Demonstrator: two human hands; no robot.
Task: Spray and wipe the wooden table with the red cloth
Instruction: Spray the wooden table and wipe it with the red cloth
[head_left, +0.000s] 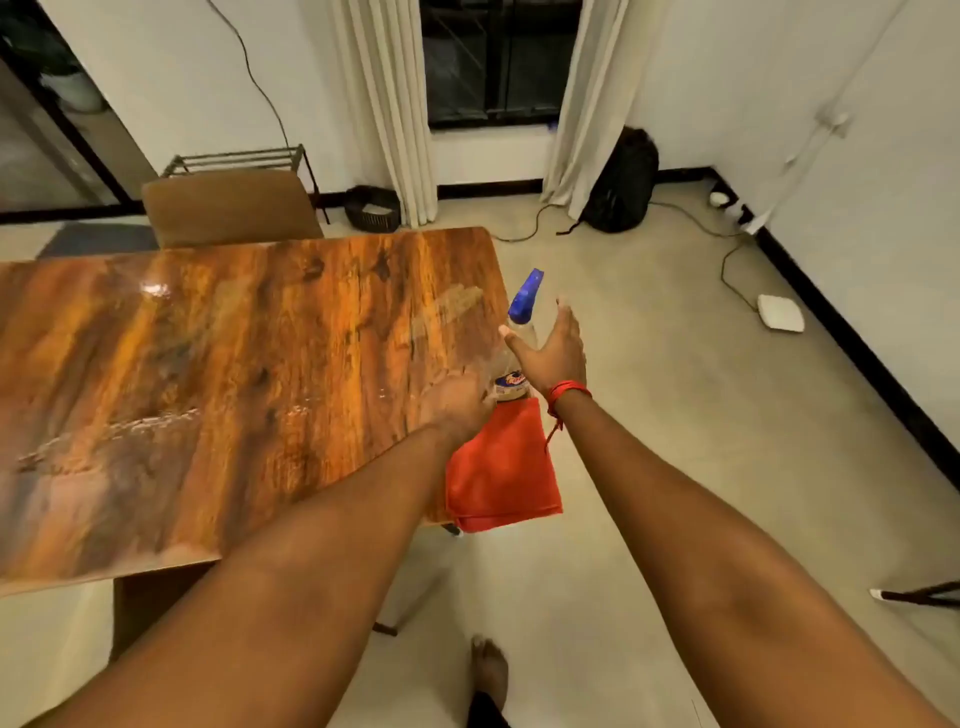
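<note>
two hands reach out over the right end of the wooden table (218, 374), both blurred by motion. the left hand (457, 408) is curled near the base of a clear spray bottle (514, 358) with a blue trigger head; it seems to grip the bottle's lower part, though its fingers are smeared and partly hidden behind the knuckles, so the hold cannot be told for sure. the right hand (553, 348) is spread wide, fingers apart, just beside the bottle's neck, and covers part of the clear body; whether it touches the bottle is hard to make out. a red thread bracelet (569, 392) circles the right wrist. the bottle's label is mostly covered by the two hands.

the red cloth (501, 467) lies at the table's right edge, just below the bottle, draped over the corner with part hanging past the rim. its upper left part is hidden under the left wrist.

the table shows wet streaks and glare across the glossy top. a brown chair (228, 208) stands at the far side, its seat hidden behind the table. a bare foot (488, 670) shows on the floor below.
</note>
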